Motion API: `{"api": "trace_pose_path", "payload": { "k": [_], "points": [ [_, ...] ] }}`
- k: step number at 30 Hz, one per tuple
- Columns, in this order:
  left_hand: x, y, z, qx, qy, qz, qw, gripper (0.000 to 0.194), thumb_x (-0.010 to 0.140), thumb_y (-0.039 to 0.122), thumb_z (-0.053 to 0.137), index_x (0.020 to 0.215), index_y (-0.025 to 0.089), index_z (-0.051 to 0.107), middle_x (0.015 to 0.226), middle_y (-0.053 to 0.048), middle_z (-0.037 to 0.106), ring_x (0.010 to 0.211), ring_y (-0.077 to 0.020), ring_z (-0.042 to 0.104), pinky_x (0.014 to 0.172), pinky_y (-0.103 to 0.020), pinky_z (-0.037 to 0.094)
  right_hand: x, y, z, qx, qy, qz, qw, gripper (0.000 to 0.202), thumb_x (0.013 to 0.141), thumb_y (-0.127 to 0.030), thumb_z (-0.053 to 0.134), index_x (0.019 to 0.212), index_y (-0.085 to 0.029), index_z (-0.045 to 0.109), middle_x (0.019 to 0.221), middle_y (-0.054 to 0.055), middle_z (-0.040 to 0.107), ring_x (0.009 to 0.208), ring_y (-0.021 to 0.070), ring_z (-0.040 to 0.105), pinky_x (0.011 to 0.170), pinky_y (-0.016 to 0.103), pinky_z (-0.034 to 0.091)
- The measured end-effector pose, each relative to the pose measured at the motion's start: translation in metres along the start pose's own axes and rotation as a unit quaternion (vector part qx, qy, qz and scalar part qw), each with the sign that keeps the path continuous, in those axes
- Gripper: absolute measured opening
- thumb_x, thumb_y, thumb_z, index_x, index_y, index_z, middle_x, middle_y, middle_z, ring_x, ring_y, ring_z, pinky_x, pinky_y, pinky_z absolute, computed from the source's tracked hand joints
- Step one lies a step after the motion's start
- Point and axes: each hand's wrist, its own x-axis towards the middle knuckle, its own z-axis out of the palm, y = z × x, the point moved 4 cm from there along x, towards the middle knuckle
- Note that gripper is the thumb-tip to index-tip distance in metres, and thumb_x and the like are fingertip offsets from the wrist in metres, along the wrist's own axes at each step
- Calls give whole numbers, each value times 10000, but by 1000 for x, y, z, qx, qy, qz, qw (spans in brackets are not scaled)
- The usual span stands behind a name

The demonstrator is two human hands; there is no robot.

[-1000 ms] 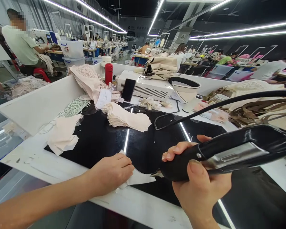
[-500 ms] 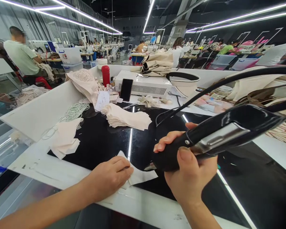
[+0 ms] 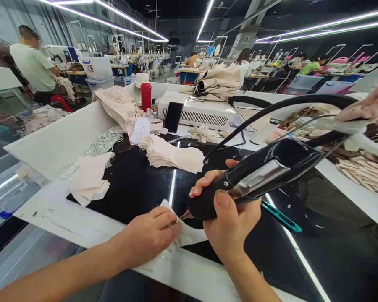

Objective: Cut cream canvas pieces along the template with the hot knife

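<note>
Sewing floor behind, rows of machines [image 3: 58, 53] under strip lights [image 3: 205, 19], and up front a white bench [image 3: 58, 224] with a black mat [image 3: 135, 195] on it. Pale cloth [image 3: 192, 237] sits at the mat's near edge, partly under the left hand [image 3: 162, 230]. Looks to me like the step in hand is working the cloth's edge with the corded black tool [image 3: 255, 180]: its tip [image 3: 185, 215] is right beside the left fingers, though I can't tell if it actually touches the cloth. Next move calls for a steady hold, I reckon, cloth flat and skin clear of that tip. Left fingers are curled in tight, pinning the cloth, forearm low from the lower left. Right hand [image 3: 231, 222] has its fingers wrapped round the tool's fat front end, thumb along the side, forearm angling up from the bottom. Tool slopes down to the left, cord [image 3: 271, 107] looping off behind. Stack [image 3: 176, 156] of pale pieces lies farther back on the mat, some teal gadget [image 3: 282, 217] off to the right.
</note>
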Motion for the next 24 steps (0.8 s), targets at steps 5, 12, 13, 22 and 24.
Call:
{"api": "trace_pose_path", "payload": {
  "k": [5, 12, 13, 22, 24],
  "points": [
    [-2, 0, 0, 2, -2, 3, 1000, 179, 1056, 79, 496, 1146, 76, 651, 1010, -103, 676, 981, -220, 655, 886, -320, 636, -1, 0, 0, -11, 0, 10, 1000, 306, 894, -364, 796, 1117, -272, 608, 812, -42, 687, 591, 130, 648, 554, 278, 571],
    [-3, 0, -1, 3, -7, 1, 1000, 199, 1041, 87, 517, 1182, 101, 657, 1027, -100, 677, 1008, -240, 651, 884, -335, 637, 0, -7, -8, 2, 27, 19, 999, 453, 838, -415, 848, 1200, -272, 616, 799, -43, 679, 573, 140, 651, 527, 285, 578],
    [-3, 0, -1, 7, -9, 3, 1000, 207, 1036, 81, 523, 1194, 99, 655, 1030, -101, 679, 1010, -243, 653, 887, -341, 638, -1, -7, -9, 1, 26, 20, 999, 455, 836, -415, 850, 1199, -271, 616, 796, -43, 677, 572, 142, 652, 524, 287, 578],
    [-6, -1, 0, 15, -18, 4, 1000, 223, 1039, 95, 531, 1230, 117, 644, 1057, -105, 682, 1027, -254, 665, 845, -347, 652, -4, -6, -8, -18, 2, 22, 1000, 301, 894, -362, 791, 1129, -279, 622, 821, -42, 690, 599, 134, 652, 550, 278, 573],
    [-6, -2, -1, 18, -24, 4, 1000, 215, 1038, 91, 526, 1214, 121, 647, 1051, -102, 680, 1027, -258, 666, 830, -347, 652, -1, -9, -10, -13, 8, 22, 1000, 347, 874, -375, 811, 1149, -279, 623, 814, -44, 690, 589, 136, 654, 548, 283, 576]
  ]
}}
